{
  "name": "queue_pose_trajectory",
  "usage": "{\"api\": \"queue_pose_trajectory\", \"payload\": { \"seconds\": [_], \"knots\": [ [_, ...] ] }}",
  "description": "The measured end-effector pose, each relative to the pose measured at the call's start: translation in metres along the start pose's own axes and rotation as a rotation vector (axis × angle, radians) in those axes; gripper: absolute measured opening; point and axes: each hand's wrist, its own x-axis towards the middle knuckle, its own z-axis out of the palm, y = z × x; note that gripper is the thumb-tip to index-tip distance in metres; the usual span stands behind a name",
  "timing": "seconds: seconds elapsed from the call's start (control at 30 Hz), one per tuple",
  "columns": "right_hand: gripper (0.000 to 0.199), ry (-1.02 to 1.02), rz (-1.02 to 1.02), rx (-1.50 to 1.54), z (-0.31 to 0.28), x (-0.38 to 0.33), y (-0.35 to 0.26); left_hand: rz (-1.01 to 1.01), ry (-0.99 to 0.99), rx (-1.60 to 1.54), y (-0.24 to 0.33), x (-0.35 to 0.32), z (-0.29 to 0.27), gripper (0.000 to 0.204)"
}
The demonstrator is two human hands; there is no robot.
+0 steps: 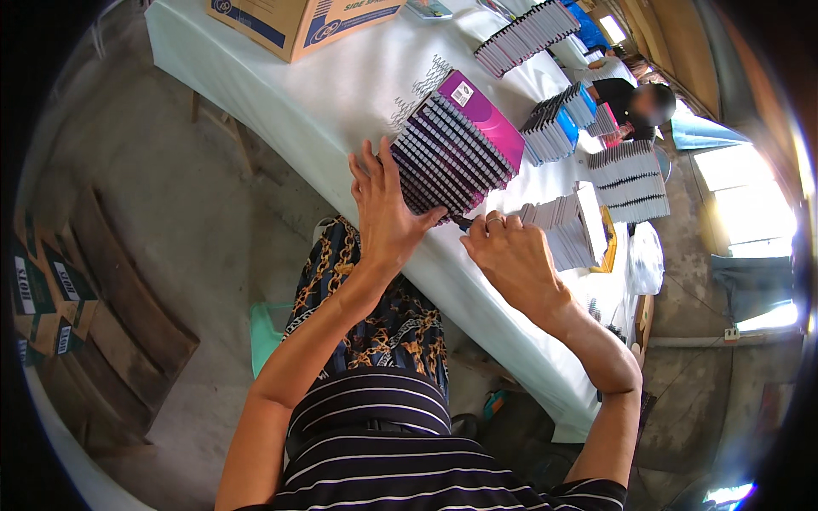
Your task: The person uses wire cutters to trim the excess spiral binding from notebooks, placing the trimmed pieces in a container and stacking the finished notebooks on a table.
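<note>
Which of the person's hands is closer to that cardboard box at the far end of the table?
Left. The left hand rests on the fanned stack of purple notebooks, on the side toward the cardboard box. The right hand sits at the stack's near corner, farther from the box.

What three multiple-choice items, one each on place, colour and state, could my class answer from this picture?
1. Where does the cardboard box stand?
A. the white-clothed table's far end
B. the floor
C. a chair

2. What colour is the top cover of the fanned stack of spiral-bound notebooks?
A. green
B. magenta
C. yellow

3. How is the left hand set?
A. clenched in the lap
B. hanging down
C. spread flat against the stack

A: it sits on the cloth.
B: the cover shows magenta.
C: the fingers press its side.
</note>
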Motion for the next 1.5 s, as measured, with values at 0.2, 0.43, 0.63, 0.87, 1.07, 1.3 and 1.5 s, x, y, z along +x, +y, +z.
{"api": "queue_pose_trajectory", "payload": {
  "seconds": [0.2, 0.43, 0.63, 0.87, 1.07, 1.3, 1.5],
  "knots": [
    [0.031, 0.221, -0.156, 0.014, -0.016, -0.002, 0.041, 0.1, 0.043, 0.007, 0.005, 0.002, -0.002, 0.128],
    [0.042, 0.209, -0.328, -0.131, -0.001, -0.003, 0.047, 0.067, 0.017, 0.017, 0.002, 0.005, 0.003, 0.13],
    [0.033, 0.26, -0.313, -0.125, 0.001, -0.003, 0.044, 0.075, 0.021, -0.001, 0.003, 0.004, 0.005, 0.13],
    [0.018, -0.051, 0.024, -0.093, -0.006, 0.0, -0.002, 0.071, 0.033, 0.004, 0.007, 0.005, 0.001, 0.127],
    [0.035, 0.29, -0.142, -0.002, -0.019, -0.004, 0.043, 0.16, 0.037, 0.015, 0.021, 0.014, -0.012, 0.123],
    [0.034, 0.291, -0.28, -0.062, -0.003, -0.001, 0.053, 0.137, 0.022, 0.01, 0.018, 0.016, -0.009, 0.125],
    [0.03, -0.077, 0.025, -0.101, -0.005, -0.009, 0.012, 0.132, 0.032, 0.0, 0.02, 0.014, -0.008, 0.124]
  ]
}}
